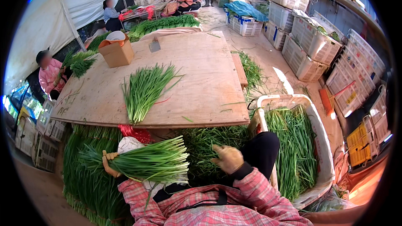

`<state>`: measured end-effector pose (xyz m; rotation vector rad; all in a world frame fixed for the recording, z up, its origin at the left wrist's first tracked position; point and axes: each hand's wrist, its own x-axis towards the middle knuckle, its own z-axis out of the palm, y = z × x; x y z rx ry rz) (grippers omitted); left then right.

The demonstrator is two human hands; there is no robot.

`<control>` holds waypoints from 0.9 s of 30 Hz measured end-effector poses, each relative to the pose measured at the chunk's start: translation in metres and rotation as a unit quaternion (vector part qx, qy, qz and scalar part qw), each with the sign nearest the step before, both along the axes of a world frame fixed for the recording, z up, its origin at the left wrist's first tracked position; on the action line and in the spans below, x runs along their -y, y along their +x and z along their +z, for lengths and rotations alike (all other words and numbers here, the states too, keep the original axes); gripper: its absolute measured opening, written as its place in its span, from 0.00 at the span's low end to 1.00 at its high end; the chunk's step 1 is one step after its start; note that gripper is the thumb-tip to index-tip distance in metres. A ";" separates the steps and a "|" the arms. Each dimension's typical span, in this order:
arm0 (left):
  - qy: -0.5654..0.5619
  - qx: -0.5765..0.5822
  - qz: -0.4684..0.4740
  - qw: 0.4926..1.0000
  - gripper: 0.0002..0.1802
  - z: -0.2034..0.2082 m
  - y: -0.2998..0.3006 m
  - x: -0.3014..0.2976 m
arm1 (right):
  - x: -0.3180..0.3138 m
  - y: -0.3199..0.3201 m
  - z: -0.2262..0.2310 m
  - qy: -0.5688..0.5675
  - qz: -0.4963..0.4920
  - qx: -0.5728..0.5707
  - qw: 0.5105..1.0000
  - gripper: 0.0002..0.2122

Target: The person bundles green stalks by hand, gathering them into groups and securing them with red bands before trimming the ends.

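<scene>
Nearest, the person's plaid sleeves [217,209] are coming in from the lower edge. The left hand [109,164], gloved, is wrapping its grip tight around a thick bundle of green chives [150,162], holding it level across the lap with the cut ends pointing right. The right hand [228,158], also gloved, is resting palm-down with its grip loose and fingers curled on a loose heap of chives [201,144] just below the tabletop edge; it is touching the heap but I cannot tell whether it is pinching any stalks.

To the left, more chives [86,180] are lying piled on the floor. To the right, a white crate [324,150] is standing full of chives, its rim beside the person's dark-trousered knee [264,150]. A red bundle of ties [136,133] is showing just under the tabletop edge, above the held bundle.

Farther on, a wooden tabletop [201,79] is carrying a fanned bunch [144,88] near its middle, well apart from both hands. A cardboard box [117,52] with a white bowl [116,36] in it is sitting at the far left corner.

At the left edge a person in pink [50,75] is handling chives. Beyond the tabletop, other people are sitting and standing among more greens, and stacks of white crates [314,42] are lining the right wall.
</scene>
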<state>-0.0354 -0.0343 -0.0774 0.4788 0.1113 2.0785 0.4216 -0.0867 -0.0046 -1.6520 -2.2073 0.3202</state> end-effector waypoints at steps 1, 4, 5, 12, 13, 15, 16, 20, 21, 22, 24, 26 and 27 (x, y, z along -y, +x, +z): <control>-0.011 -0.012 0.004 1.000 0.16 0.002 0.002 -0.001 | -0.003 -0.015 -0.002 0.081 0.073 -0.072 0.991 0.19; -0.018 -0.032 -0.001 0.999 0.17 0.004 0.004 -0.002 | -0.001 -0.076 0.000 0.179 0.191 -0.179 0.948 0.19; -0.016 -0.035 -0.008 0.999 0.17 0.003 0.005 -0.005 | 0.003 -0.089 -0.002 0.096 0.196 -0.130 0.967 0.17; -0.011 -0.064 0.007 0.998 0.16 0.011 0.008 -0.002 | 0.019 -0.092 -0.042 0.001 0.213 -0.208 0.954 0.05; -0.001 -0.065 0.005 0.998 0.16 0.010 0.008 -0.002 | 0.019 -0.087 -0.044 -0.018 0.202 -0.198 0.959 0.05; -0.002 -0.076 0.001 0.997 0.16 0.008 0.008 -0.003 | 0.020 -0.080 -0.048 -0.016 0.193 -0.223 0.955 0.08; -0.001 -0.082 -0.001 0.997 0.16 0.008 0.008 -0.003 | 0.020 -0.080 -0.049 -0.016 0.193 -0.207 0.959 0.09; -0.038 -0.049 0.019 0.998 0.16 0.009 0.011 -0.003 | 0.022 -0.077 -0.031 0.009 0.192 -0.157 0.969 0.10; -0.032 -0.049 0.014 0.998 0.16 0.009 0.010 -0.003 | 0.021 -0.078 -0.027 0.024 0.192 -0.148 0.970 0.11; -0.025 -0.049 0.008 0.998 0.16 0.009 0.009 -0.003 | 0.021 -0.079 -0.029 0.023 0.199 -0.167 0.965 0.11; -0.022 -0.072 0.005 0.997 0.16 0.009 0.007 -0.003 | 0.021 -0.082 -0.035 0.021 0.215 -0.204 0.955 0.11; -0.018 -0.079 0.001 0.997 0.16 0.010 0.007 -0.003 | 0.021 -0.083 -0.036 0.001 0.219 -0.206 0.954 0.12; -0.015 -0.075 -0.002 0.997 0.16 0.011 0.008 -0.003 | 0.022 -0.083 -0.037 -0.009 0.221 -0.206 0.953 0.12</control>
